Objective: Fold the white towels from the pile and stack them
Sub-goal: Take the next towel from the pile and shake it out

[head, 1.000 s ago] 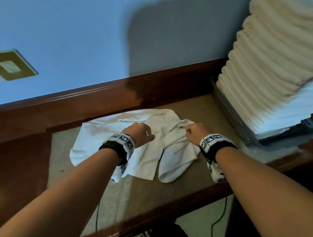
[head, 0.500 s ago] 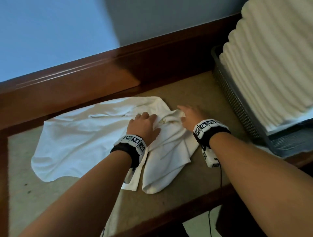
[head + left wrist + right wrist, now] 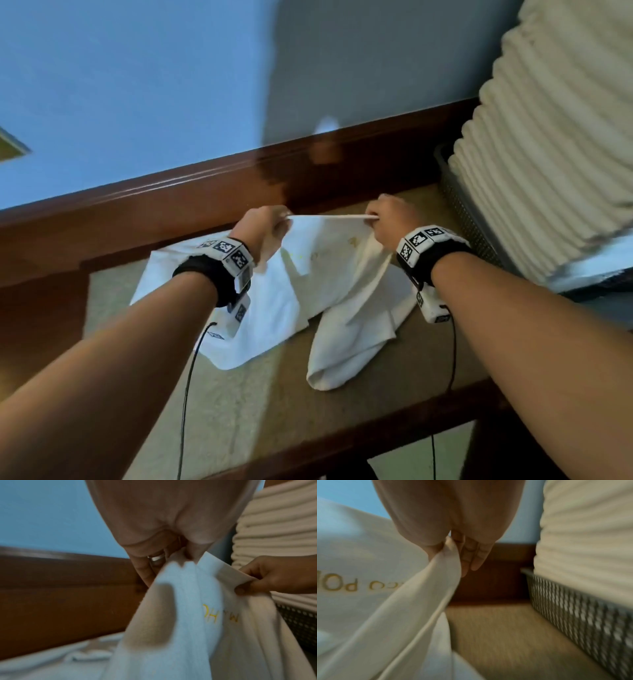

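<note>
A white towel (image 3: 329, 274) with gold lettering hangs from both hands over the tan shelf top (image 3: 239, 404). My left hand (image 3: 265, 228) pinches one end of its top edge, and my right hand (image 3: 388, 222) pinches the other end, so the edge is stretched taut between them. The towel's lower part still lies crumpled on the shelf. In the left wrist view the towel (image 3: 188, 615) fills the middle and the right hand (image 3: 267, 578) grips its edge. In the right wrist view my fingers (image 3: 471, 555) pinch the towel (image 3: 402, 608).
A tall stack of folded cream towels (image 3: 548, 137) stands in a grey mesh basket (image 3: 469, 219) at the right. A dark wooden rail (image 3: 171, 205) backs the shelf below a blue wall. Thin black cables (image 3: 186, 394) hang from my wrists.
Both hands were pressed on the crumpled towel on the shelf; now they have pinched its edge, lifted it and pulled it taut between them.
</note>
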`<state>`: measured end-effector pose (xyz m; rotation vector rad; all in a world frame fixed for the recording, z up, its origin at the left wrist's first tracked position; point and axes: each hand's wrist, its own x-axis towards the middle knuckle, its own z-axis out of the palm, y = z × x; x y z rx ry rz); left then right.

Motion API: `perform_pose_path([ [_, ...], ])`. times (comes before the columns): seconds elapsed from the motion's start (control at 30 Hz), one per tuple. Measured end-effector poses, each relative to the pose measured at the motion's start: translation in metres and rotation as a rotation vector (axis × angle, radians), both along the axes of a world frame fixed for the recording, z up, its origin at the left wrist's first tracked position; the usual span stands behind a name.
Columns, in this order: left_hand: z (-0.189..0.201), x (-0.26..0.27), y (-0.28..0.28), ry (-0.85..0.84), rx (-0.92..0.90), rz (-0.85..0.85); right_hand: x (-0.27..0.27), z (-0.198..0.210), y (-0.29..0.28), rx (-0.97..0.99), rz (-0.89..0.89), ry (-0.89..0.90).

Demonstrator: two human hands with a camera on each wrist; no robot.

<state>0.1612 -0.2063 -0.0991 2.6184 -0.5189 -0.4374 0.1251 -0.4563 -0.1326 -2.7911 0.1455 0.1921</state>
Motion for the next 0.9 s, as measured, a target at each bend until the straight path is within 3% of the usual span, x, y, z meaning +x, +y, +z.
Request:
perform_pose_path([
  [0.3,0.153,-0.068,0.110,-0.349,-0.030,0.007,-0.052,0.139,0.078,-0.068,-0.006,-0.211],
  [0.53,0.244,-0.167,0.265,-0.590,-0.033,0.106,-0.125,0.219,0.174,-0.055,0.009,-0.402],
  [0.77,0.290,-0.235,0.430,-0.646,0.048,0.415,-0.164,0.278,0.270,0.069,0.042,-0.459],
  [0.9,0.280,-0.259,0.463,-0.626,0.044,0.543,-0.177,0.314,0.347,0.115,0.183,-0.531],
])
